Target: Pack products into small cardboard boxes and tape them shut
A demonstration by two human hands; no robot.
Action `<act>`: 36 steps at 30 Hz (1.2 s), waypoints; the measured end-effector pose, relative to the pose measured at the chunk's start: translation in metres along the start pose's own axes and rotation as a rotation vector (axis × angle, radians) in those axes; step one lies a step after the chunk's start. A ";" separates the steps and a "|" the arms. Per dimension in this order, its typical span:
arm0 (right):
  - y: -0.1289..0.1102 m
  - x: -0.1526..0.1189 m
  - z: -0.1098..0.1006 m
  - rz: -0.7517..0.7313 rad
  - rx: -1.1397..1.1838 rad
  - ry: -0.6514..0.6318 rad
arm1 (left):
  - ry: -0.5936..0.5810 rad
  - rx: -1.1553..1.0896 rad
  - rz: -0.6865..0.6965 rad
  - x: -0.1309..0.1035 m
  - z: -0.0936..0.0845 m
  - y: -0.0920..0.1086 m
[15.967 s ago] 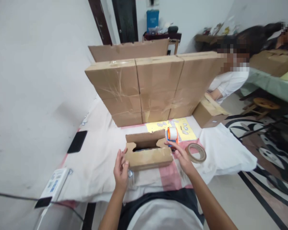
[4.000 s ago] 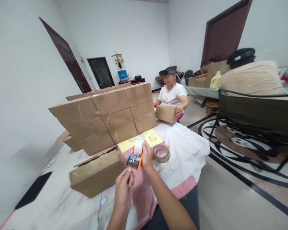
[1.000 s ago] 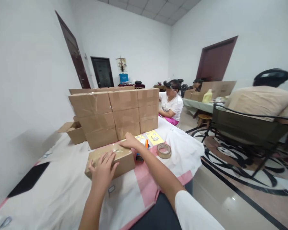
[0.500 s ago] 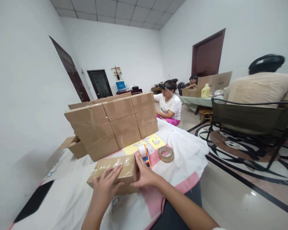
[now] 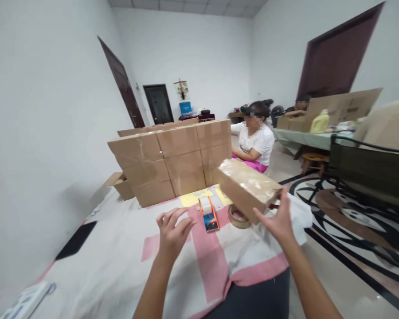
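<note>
One box [image 5: 245, 188] (taped), dispenser [image 5: 208, 214], roll [image 5: 236, 217]

Bright even indoor light, soft shadows, edges warped, slight blur

The brown tape roll [image 5: 238, 218] near the table's right edge is half covered by the taped carton [image 5: 246, 188]. The carton's underside and the right hand's [image 5: 279, 220] fingers beneath it are hidden. A white device [image 5: 23, 301] at the table's near left corner is cut off.

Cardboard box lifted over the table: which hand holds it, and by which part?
The right hand holds the taped box at its near end, from below; the left hand is empty.
</note>
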State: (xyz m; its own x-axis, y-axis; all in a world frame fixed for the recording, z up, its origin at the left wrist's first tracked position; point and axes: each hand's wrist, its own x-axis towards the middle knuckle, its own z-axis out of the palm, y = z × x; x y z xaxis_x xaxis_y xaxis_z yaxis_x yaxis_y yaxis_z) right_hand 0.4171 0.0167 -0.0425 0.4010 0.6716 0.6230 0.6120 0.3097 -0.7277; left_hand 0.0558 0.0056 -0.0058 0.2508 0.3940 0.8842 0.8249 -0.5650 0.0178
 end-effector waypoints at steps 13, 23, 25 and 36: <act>0.111 0.117 0.092 0.176 -0.290 -0.051 | 0.032 0.173 -0.418 -0.023 -0.046 -0.186; -0.079 0.106 0.200 -0.287 -0.225 -0.314 | 0.128 0.150 -0.971 -0.072 -0.043 -0.345; -0.142 0.069 0.248 -0.443 -0.140 -0.512 | 0.099 0.128 -1.022 -0.067 -0.030 -0.382; -0.330 -0.034 0.473 -0.978 -0.435 -1.137 | -0.279 0.004 -0.963 0.003 0.011 -0.487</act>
State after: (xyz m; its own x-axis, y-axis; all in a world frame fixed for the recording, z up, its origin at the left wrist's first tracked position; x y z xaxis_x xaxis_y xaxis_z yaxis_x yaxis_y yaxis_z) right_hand -0.1213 0.2102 0.0412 -0.8397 0.5328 0.1049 0.5410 0.8375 0.0768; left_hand -0.3396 0.2893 -0.0171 -0.4155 0.8383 0.3529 0.7404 0.0864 0.6666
